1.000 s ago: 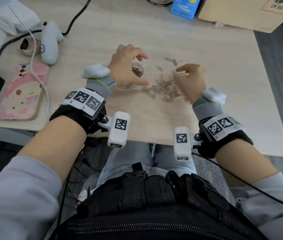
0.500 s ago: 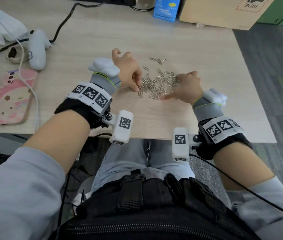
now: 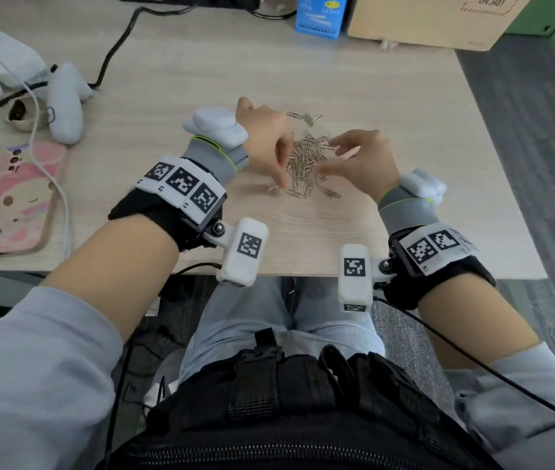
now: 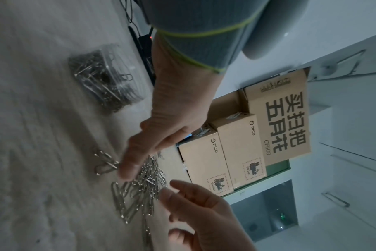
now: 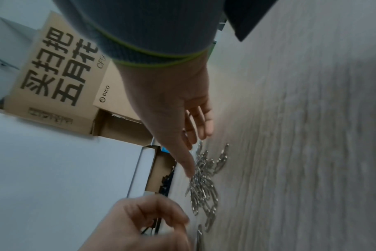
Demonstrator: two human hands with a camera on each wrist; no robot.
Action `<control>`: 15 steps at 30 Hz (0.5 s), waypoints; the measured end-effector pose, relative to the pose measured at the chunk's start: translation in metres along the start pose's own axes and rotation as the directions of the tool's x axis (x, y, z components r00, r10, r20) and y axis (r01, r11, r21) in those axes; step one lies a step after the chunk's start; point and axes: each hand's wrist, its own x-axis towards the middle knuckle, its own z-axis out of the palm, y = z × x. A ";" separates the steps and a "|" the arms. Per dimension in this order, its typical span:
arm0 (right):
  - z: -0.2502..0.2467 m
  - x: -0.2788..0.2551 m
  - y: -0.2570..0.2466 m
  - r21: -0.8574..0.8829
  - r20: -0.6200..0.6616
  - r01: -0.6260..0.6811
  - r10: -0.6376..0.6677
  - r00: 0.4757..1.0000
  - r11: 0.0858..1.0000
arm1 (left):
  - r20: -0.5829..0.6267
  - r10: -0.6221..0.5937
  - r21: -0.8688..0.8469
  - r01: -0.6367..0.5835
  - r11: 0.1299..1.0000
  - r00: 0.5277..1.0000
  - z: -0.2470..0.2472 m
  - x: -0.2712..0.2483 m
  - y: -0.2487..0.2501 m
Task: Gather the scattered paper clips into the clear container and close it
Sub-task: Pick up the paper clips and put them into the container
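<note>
A heap of silver paper clips (image 3: 306, 161) lies mid-table between my two hands. My left hand (image 3: 281, 164) stands at the heap's left side with its fingers pointing down onto the clips (image 4: 144, 183). At the right side my right hand (image 3: 333, 157) has its fingers spread and reaches into the clips (image 5: 204, 183). Neither hand holds anything that I can see. The clear round container (image 4: 105, 78), open and partly filled with clips, stands on the table beyond my left hand (image 4: 137, 158). In the head view that hand hides it. A few stray clips (image 3: 306, 117) lie farther back.
On the table's left lie a phone in a pink case (image 3: 14, 205), a white controller (image 3: 65, 106) and a black cable (image 3: 113, 56). A blue box (image 3: 320, 15) and a cardboard box (image 3: 432, 18) stand at the back. The table's front edge (image 3: 303, 274) is close below my wrists.
My left hand let go of the container and came right to the heap. My right hand dropped onto the clips and spread its fingers. The clips now lie bunched closer together.
</note>
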 end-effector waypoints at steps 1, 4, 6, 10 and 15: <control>-0.003 -0.002 -0.001 -0.031 0.054 -0.030 0.031 0.998 0.999 | 0.072 -0.001 0.038 -0.001 0.999 0.997 -0.001 -0.001 0.000; -0.008 -0.007 -0.004 -0.108 0.248 -0.144 0.167 0.954 0.984 | 0.174 -0.018 0.054 0.008 0.999 0.985 0.002 -0.001 -0.001; -0.009 -0.008 -0.005 -0.067 0.293 -0.191 0.202 0.935 0.979 | 0.159 -0.012 0.014 0.010 1.000 0.987 0.004 0.003 -0.001; -0.007 -0.001 -0.003 -0.001 0.311 -0.189 0.180 0.933 0.982 | 0.102 -0.023 -0.062 0.029 0.998 0.995 0.008 0.013 0.004; 0.007 0.012 0.002 0.080 0.123 -0.144 0.134 0.983 0.986 | -0.003 -0.016 -0.146 0.015 0.989 1.000 0.009 0.025 0.010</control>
